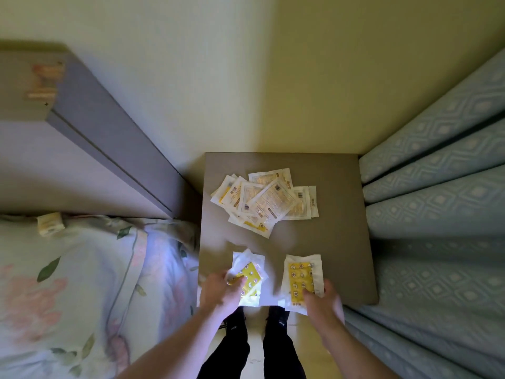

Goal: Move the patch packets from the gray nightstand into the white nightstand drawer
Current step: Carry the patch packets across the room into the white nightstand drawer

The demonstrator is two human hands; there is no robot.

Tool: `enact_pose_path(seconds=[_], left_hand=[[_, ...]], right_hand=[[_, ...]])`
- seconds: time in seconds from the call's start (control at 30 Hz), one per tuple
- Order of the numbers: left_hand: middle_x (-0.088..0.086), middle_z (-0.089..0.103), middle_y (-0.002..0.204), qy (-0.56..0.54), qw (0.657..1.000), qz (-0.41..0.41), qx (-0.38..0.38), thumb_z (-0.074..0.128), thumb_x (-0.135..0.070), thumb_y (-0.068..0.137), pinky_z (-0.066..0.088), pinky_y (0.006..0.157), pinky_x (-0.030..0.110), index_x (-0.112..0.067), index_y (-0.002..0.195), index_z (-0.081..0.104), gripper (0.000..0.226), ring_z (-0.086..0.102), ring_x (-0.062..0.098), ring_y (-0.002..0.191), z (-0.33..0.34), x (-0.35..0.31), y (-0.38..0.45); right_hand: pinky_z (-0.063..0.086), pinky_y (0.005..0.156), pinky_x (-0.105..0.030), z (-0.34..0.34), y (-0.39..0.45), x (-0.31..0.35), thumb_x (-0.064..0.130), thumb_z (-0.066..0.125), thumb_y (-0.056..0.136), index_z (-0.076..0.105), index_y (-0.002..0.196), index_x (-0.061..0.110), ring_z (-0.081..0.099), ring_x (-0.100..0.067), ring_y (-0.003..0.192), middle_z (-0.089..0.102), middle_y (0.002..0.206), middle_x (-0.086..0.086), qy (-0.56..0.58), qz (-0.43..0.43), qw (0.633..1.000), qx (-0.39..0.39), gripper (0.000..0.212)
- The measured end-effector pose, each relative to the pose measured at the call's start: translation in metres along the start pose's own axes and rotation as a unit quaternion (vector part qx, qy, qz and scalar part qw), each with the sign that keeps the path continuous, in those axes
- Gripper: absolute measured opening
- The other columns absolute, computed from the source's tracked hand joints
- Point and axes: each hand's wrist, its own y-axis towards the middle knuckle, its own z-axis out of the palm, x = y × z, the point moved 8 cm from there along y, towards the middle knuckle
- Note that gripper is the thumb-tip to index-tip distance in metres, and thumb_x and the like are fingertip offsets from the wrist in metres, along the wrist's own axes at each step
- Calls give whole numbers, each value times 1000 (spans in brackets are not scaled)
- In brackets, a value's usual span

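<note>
Print on the patch packets (262,201) — too blurred to read.

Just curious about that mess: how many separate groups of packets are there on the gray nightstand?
3. A loose pile at the back; a bunch in the left hand; another bunch in the right hand. Overlaps hide single packets.

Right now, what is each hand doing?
Left hand: grips a yellow patch packet.
Right hand: grips another yellow-faced packet.
</note>
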Motion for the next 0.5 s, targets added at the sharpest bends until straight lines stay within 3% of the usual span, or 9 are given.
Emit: enact_pose_path(seconds=[0.13,0.2,0.27,0.33,0.4,0.43,0.5], left_hand=[[4,67,93,-61,998,-7,-18,65,-49,93,54,81,37,-24,83,53,30,67,33,99,-34,-9,-41],[6,65,105,-94,996,6,-1,61,-42,98,50,84,33,-19,103,61,24,64,33,109,-56,-23,-71],[10,61,128,-106,994,6,27,54,-41,102,43,89,29,-11,130,56,42,58,32,121,-75,-33,-102],[11,65,126,-131,991,13,37,51,-38,104,48,93,32,-13,120,56,30,62,31,111,-90,-39,-131],[10,70,104,-187,982,12,29,51,-30,103,57,84,42,-16,104,59,16,67,30,93,-104,-43,-156],[9,69,98,-223,974,-1,34,50,-24,104,59,73,43,-19,99,59,11,67,29,85,-111,-46,-171],[11,66,93,-286,957,-24,44,47,-13,105,54,56,35,-22,92,57,18,64,29,78,-120,-50,-198]], right_hand=[[58,82,-38,-30,-50,22,16,63,92,65,103,28,69,-16,87,73,95,9,4,-4,1000,-1,17],[59,86,-43,-48,-80,36,18,63,91,64,102,29,70,-17,88,73,94,9,2,-9,1000,1,16],[58,84,-39,-68,-114,51,20,63,92,64,105,29,69,-17,88,73,94,9,5,-27,1000,1,16],[54,79,-34,-88,-144,61,21,61,93,63,106,29,69,-16,89,73,95,9,14,-42,999,0,15],[50,73,-31,-102,-171,70,20,58,95,62,106,28,67,-16,90,72,97,6,25,-57,998,7,14],[49,71,-30,-108,-182,74,19,57,96,61,108,26,67,-17,91,71,98,4,31,-62,998,12,15],[49,71,-31,-116,-200,81,15,55,97,60,109,25,67,-17,92,71,100,3,40,-72,996,20,17]])
